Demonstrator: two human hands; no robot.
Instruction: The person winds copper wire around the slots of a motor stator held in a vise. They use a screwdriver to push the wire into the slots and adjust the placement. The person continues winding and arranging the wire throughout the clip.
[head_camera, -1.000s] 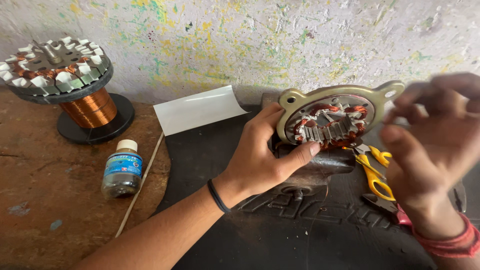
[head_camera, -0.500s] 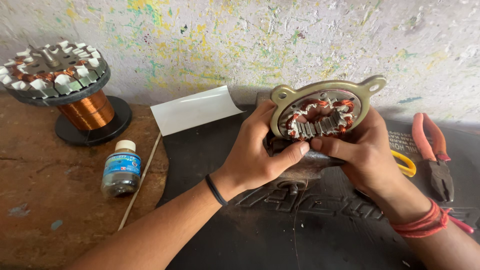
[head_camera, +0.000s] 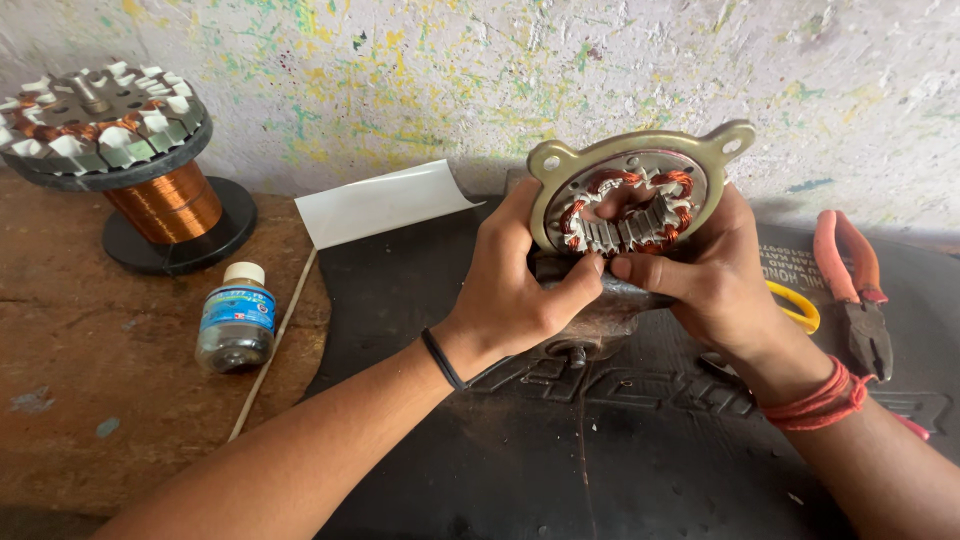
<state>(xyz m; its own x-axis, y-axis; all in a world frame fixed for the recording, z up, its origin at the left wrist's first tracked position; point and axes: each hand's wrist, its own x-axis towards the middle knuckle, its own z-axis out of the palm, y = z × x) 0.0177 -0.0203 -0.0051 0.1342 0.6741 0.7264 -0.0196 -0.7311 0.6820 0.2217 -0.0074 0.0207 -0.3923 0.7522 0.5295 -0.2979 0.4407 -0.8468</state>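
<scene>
Both hands hold a round metal motor stator (head_camera: 632, 190) with copper windings and mounting ears, tilted up so its face is toward me. My left hand (head_camera: 520, 280) grips its left edge, thumb pressed at the bottom rim. My right hand (head_camera: 705, 275) wraps its right side, thumb meeting the left thumb below the windings. The stator rests over a rusty metal block (head_camera: 585, 325) on a black rubber mat (head_camera: 600, 450).
A spool of copper wire (head_camera: 165, 205) with another wound stator (head_camera: 95, 115) on top stands at far left. A small clear bottle (head_camera: 237, 318), a thin stick (head_camera: 270, 345), a white sheet (head_camera: 385, 200), orange-handled pliers (head_camera: 855, 285) and yellow-handled scissors (head_camera: 795, 305) lie around.
My right hand came in from the right and took hold of the stator's right side. The pliers and scissors it had hidden now show.
</scene>
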